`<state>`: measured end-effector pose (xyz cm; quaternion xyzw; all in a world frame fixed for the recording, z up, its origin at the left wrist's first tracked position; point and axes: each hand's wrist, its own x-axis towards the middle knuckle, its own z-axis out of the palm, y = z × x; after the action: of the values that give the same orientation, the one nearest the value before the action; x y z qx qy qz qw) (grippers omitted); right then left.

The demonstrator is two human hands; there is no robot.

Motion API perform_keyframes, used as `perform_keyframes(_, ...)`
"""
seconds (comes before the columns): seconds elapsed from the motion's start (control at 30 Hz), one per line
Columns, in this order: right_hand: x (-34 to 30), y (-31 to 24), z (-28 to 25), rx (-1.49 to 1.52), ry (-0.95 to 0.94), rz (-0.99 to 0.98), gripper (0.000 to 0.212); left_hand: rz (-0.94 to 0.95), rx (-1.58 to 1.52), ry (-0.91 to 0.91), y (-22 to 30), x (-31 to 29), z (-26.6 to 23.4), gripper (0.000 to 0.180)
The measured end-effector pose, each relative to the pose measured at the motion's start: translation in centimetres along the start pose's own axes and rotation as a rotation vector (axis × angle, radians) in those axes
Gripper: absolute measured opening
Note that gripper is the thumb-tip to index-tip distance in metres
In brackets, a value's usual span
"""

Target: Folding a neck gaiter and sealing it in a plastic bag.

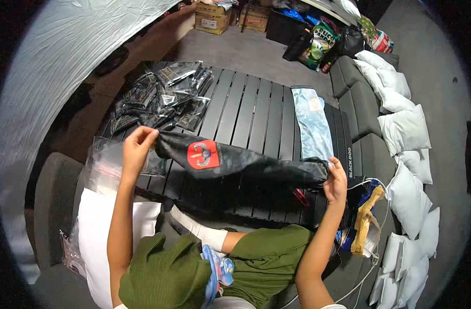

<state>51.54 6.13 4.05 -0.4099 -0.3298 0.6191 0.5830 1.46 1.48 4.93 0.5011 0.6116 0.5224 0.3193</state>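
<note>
A long strip of shiny black cloth with a red emblem patch near its left end is stretched between my hands. My left hand pinches its upper left corner. At the other end, my right hand grips the right edge between thumb and fingers. The cloth hangs a little slack above the near part of the black slatted table. Past my right hand, a pale blue cloth with a small light patch lies flat on the slats.
Dark packets in clear wrap are heaped on the table's far left. Clear plastic bags lie by my left forearm. White pillows line the grey sofa at right. A torn blue-and-yellow bag and white cord sit near my right elbow.
</note>
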Motion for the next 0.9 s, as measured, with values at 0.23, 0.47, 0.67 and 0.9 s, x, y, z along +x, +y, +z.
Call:
perform_keyframes(0.23,0.7,3.9,0.6,-1.433,0.219,-0.052,0.045,-0.522,-0.65,0.128,-1.8,-1.8,3.5,0.018)
perform_keyframes(0.47,0.2,8.5,3.0,-1.526,-0.019,-0.013,0.038,-0.548,-0.217,-0.343,-7.3,-4.4,5.6,0.031)
perform_keyframes(0.67,-1.8,10.4,6.9,-1.773,-0.034,0.082,0.047,-0.058,0.506,-0.272,-8.0,-5.7,6.9,0.049)
perform_keyframes(0.9,0.3,7.9,3.3,-1.207,-0.181,-0.101,0.034,0.027,0.708,-0.142,-8.7,-5.5,6.9,0.027)
